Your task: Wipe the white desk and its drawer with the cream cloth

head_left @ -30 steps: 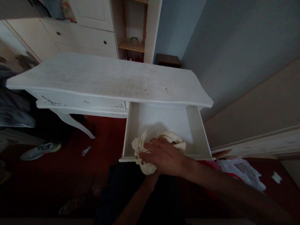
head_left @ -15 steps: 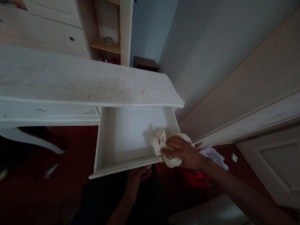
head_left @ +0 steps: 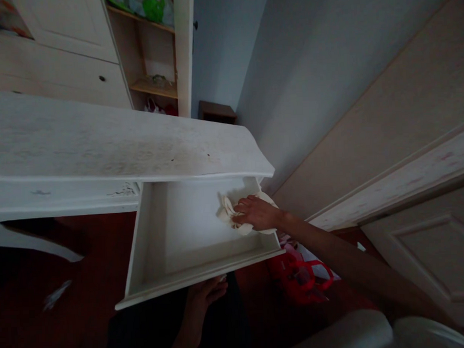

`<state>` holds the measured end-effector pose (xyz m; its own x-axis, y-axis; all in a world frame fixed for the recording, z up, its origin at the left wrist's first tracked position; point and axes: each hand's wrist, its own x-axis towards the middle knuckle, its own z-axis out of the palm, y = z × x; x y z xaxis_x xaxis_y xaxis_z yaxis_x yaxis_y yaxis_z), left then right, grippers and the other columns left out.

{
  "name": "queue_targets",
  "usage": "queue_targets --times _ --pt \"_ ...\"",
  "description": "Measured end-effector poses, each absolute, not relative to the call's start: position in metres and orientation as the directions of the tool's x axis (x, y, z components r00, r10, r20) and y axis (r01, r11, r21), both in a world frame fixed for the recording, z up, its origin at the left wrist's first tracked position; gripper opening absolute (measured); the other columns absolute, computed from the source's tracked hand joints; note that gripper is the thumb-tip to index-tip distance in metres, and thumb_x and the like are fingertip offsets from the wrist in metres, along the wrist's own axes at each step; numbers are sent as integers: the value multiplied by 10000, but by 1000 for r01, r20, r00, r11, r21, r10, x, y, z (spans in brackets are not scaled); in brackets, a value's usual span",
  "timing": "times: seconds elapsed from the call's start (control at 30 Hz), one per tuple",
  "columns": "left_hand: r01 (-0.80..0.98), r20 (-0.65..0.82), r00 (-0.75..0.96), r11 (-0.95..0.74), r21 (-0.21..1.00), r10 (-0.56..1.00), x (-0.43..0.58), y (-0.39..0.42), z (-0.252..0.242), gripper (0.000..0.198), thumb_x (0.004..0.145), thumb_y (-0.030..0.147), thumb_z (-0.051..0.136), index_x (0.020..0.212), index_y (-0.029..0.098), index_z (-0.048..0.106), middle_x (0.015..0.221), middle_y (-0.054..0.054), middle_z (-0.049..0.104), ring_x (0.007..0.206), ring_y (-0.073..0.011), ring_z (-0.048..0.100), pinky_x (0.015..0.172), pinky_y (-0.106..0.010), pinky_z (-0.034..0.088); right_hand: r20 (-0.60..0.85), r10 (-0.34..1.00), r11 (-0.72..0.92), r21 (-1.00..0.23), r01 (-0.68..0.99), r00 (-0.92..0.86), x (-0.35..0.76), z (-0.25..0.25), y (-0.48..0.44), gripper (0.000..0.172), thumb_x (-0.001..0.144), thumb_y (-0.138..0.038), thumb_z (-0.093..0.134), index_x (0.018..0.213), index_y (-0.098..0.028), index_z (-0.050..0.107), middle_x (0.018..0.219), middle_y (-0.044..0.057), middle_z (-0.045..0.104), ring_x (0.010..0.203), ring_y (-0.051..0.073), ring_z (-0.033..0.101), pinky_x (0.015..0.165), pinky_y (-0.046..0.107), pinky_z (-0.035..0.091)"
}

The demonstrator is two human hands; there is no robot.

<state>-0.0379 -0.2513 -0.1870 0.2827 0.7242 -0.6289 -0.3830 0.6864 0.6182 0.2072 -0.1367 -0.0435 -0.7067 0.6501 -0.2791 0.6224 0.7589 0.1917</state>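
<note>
A white drawer (head_left: 186,271) is pulled out from the white table (head_left: 138,147), and its inside is bare apart from the cloth. In the drawer's right part, my right hand (head_left: 259,213) is closed on a cream cloth (head_left: 228,212), pressing it near the right side wall. Part of the cloth hangs over toward that wall. Just below the drawer's front panel is my left hand (head_left: 202,296), its fingers curled against the underside of the front edge. A small pale spot shows at its fingertips; what it grips is hidden.
A red bag (head_left: 298,276) lies on the dark red floor to the right of the drawer. A plastic scrap (head_left: 56,294) is on the floor at left. Behind the table stand an open shelf cabinet (head_left: 155,87) and a brown box (head_left: 217,112). A wall (head_left: 349,138) runs along the right.
My right hand has moved the cloth from the drawer's front right corner inward and back into the drawer. The view has tilted up a little. My left hand stays at the drawer front.
</note>
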Motion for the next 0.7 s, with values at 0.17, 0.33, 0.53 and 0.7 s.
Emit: queue_targets --times 0.17,0.33,0.53,0.7 --pt "-379 -640 284 696 609 714 -39 -250 -193 394 482 396 880 738 124 753 760 -131 770 743 -337 744 775 -479 602 -270 681 733 252 632 -681 204 -51 -91 267 946 -189 480 1127 -218 675 1138 123 635 1065 278 507 850 425 369" --pt "-371 -641 262 689 623 721 -38 -250 -194 449 455 429 894 752 121 760 769 -141 771 738 -349 743 758 -481 608 -217 729 684 255 684 -649 205 -56 -58 307 947 -169 469 1187 -229 650 1185 120 630 1081 271 515 859 416 386" --pt "-381 -638 270 689 617 721 -38 -249 -198 435 439 433 900 722 133 762 758 -132 772 732 -355 743 743 -488 612 -109 830 556 255 791 -548 190 -74 -53 363 966 -153 410 1279 -224 579 1370 142 527 1250 312 420 964 525 368" --pt "-374 -635 274 688 621 722 -38 -249 -199 418 436 419 905 704 133 762 746 -126 771 725 -349 743 742 -478 610 -3 879 470 178 864 -477 179 -91 -59 500 907 -38 417 1358 -227 520 1455 145 449 1319 324 357 1000 548 370"
